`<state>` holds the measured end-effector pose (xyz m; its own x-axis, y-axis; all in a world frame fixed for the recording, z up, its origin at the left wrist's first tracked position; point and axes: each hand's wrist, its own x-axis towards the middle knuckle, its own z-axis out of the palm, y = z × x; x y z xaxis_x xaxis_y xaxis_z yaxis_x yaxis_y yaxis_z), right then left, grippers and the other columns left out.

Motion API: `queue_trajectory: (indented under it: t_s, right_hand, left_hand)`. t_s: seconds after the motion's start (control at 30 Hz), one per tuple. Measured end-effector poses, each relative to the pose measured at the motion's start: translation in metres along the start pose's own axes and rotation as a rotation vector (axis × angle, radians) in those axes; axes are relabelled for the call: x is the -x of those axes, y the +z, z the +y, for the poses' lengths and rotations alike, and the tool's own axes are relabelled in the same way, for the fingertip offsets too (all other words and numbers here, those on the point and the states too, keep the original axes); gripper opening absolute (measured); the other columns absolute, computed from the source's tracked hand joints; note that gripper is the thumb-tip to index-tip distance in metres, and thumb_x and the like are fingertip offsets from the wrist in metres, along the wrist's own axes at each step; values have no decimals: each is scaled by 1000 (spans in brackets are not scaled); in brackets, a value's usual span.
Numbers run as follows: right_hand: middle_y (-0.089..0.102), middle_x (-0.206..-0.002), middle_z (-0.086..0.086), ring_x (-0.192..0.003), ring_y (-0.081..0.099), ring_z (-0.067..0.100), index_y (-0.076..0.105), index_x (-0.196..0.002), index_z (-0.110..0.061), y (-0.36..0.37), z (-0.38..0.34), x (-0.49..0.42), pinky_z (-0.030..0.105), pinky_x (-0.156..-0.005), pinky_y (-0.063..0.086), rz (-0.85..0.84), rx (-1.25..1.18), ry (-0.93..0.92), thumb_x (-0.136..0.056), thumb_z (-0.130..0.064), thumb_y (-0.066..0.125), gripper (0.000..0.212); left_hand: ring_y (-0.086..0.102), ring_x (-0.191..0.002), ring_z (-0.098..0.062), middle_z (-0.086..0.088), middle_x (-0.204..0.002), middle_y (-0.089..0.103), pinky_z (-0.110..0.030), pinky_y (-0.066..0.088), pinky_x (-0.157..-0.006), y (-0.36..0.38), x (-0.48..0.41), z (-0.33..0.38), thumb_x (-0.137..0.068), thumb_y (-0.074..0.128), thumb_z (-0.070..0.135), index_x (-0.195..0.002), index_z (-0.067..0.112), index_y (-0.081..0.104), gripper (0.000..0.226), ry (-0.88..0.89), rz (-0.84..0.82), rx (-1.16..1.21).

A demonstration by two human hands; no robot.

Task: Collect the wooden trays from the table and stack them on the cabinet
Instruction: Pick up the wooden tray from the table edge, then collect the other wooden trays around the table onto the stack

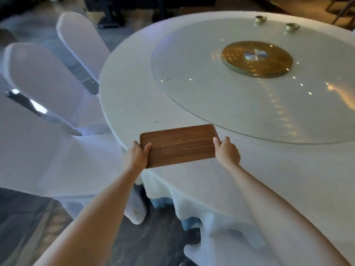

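Observation:
A brown rectangular wooden tray with rounded corners is held over the near edge of the round table, which is draped in a white cloth. My left hand grips the tray's left short end, thumb on top. On the opposite short end my right hand holds it the same way. The tray lies nearly flat, tilted slightly. No other tray and no cabinet are in view.
A glass turntable with a gold round hub covers the table's middle. Two small metal cups stand at its far side. White-covered chairs stand close on the left. Dark floor lies below.

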<state>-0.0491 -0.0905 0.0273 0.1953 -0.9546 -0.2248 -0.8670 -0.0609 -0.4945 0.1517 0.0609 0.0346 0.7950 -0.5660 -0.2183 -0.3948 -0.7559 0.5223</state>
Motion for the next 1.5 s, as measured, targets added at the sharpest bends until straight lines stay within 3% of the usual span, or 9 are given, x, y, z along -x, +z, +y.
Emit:
queue_trajectory:
  t_s: [0.17, 0.33, 0.63, 1.0, 1.23, 1.4, 1.5]
  right_hand:
    - [64, -115, 22, -106, 60, 39, 48, -120, 0, 29, -93, 47, 41, -83, 48, -36, -43, -171, -98, -42, 32, 50]
    - [64, -116, 19, -108, 59, 37, 54, -120, -3, 66, -189, 121, 40, -87, 48, -84, -89, -326, -98, -41, 32, 49]
    - [65, -107, 21, -102, 59, 38, 57, -99, -2, 151, -336, 297, 39, -82, 45, -218, -127, -622, -99, -37, 31, 43]
    - [66, -104, 19, -97, 60, 35, 57, -90, -4, 256, -460, 466, 30, -71, 36, -393, -161, -849, -100, -35, 33, 41]
    - [67, -103, 23, -98, 60, 40, 47, -75, -10, 322, -554, 491, 33, -73, 37, -457, -162, -920, -98, -35, 35, 36]
    - [65, -111, 23, -107, 57, 39, 59, -99, -1, 376, -644, 483, 37, -81, 42, -466, -148, -926, -99, -34, 35, 41]
    - [65, -113, 25, -109, 58, 39, 58, -101, 3, 403, -706, 469, 38, -84, 43, -465, -158, -935, -99, -32, 36, 42]
  left_hand:
    - [60, -100, -42, -26, -107, 63, -40, 44, -74, -86, 9, -69, -96, 37, 42, -89, 5, 33, 37, -117, 169, 33]
    - [59, -104, -42, -28, -112, 63, -42, 46, -81, -178, 38, -160, -95, 37, 45, -107, -3, 45, 50, -232, 314, -3]
    - [56, -112, -40, -25, -120, 61, -43, 44, -89, -330, 118, -343, -93, 41, 47, -112, -2, 48, 53, -405, 529, 35]
    - [61, -100, -38, -22, -108, 66, -37, 40, -72, -442, 192, -529, -93, 44, 46, -106, 0, 50, 48, -594, 720, 106]
    - [61, -100, -37, -21, -107, 66, -37, 41, -74, -488, 158, -604, -93, 44, 46, -92, 5, 44, 41, -666, 779, 137]
    - [59, -103, -38, -22, -110, 65, -41, 44, -82, -533, 87, -654, -92, 44, 46, -105, 0, 50, 48, -691, 798, 137]
    - [59, -105, -39, -23, -111, 65, -41, 44, -82, -569, 33, -679, -92, 44, 48, -105, 0, 50, 49, -686, 794, 139]
